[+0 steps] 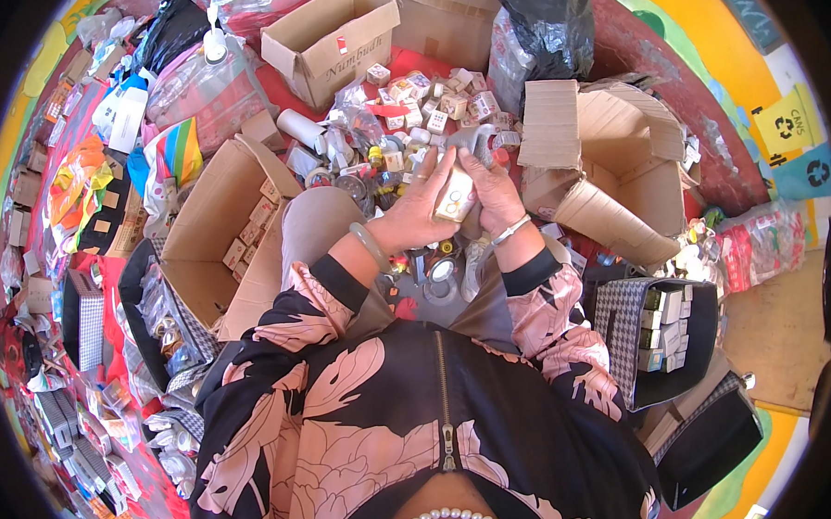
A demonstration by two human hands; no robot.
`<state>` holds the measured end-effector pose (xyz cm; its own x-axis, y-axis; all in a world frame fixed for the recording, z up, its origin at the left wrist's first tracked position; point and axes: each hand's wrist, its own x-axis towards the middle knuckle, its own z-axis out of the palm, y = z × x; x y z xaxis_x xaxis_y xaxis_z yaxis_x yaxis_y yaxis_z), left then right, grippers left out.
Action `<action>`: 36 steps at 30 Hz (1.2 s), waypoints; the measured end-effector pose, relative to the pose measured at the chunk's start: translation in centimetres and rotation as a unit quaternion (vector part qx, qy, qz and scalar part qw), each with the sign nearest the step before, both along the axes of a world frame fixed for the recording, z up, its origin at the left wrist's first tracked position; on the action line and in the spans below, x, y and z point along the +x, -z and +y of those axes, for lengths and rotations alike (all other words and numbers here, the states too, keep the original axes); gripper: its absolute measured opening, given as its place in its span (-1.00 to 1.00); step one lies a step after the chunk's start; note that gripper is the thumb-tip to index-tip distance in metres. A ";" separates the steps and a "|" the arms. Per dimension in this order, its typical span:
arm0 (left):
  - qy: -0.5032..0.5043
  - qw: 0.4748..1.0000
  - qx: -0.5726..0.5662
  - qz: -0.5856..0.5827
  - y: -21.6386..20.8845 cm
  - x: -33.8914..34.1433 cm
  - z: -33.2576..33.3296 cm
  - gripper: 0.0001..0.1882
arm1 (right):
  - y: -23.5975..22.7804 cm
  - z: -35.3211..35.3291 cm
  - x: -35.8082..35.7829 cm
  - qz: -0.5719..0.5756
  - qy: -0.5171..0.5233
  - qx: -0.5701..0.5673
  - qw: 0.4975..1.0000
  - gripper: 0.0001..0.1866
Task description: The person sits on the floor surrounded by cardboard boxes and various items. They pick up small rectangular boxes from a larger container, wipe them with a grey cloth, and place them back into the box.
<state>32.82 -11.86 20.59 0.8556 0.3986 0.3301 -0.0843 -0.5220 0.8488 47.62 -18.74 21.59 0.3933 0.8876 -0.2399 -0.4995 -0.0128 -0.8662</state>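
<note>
A small whitish box with coloured rings on its face point(454, 196) is held up between both hands, over my lap. My left hand point(412, 208) grips its left side, fingers pointing away from me. On the other side, my right hand point(499, 200) closes on it, the thumb near its top edge. Greyish cloth or plastic point(479, 144) shows by the right fingers; whether it is held I cannot tell. Beyond the hands lies a heap of small printed boxes point(438, 103). Loose bottles and caps point(383, 162) lie just past my left hand.
Open cardboard boxes stand at the far left point(299, 58), the right point(596, 204) and the left point(193, 264), the last with small boxes inside. A checked fabric bin point(616, 333) at the right contains stacked small boxes. A black plastic bag point(554, 24) sits at the back.
</note>
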 end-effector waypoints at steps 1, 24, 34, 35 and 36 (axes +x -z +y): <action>0.007 1.000 -0.017 -0.019 0.1 0.1 0.0 0.04 | 0.3 0.1 -0.4 -0.025 0.016 0.012 0.999 -0.66; -0.052 0.984 -0.161 0.054 -0.3 -0.1 0.0 -0.31 | 0.7 0.6 0.9 -0.271 -0.082 -0.070 0.957 -0.65; 0.016 0.830 -0.534 -0.157 -1.0 0.0 0.5 -0.33 | 0.7 0.4 3.3 0.212 0.180 0.009 0.961 -0.67; 0.011 0.784 -0.590 -0.192 -2.0 -0.4 0.7 -0.44 | 0.4 0.3 3.9 0.210 0.189 0.046 0.958 -0.67; 0.002 0.774 -0.605 -0.189 -2.0 -0.7 1.1 -0.50 | -0.3 0.3 4.2 0.208 0.196 0.082 0.955 -0.66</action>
<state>32.15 -10.71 22.63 0.7907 0.6097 -0.0552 -0.4461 0.6356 0.6301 51.85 -18.46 21.89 0.6047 0.7301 -0.3183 -0.7389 0.3650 -0.5665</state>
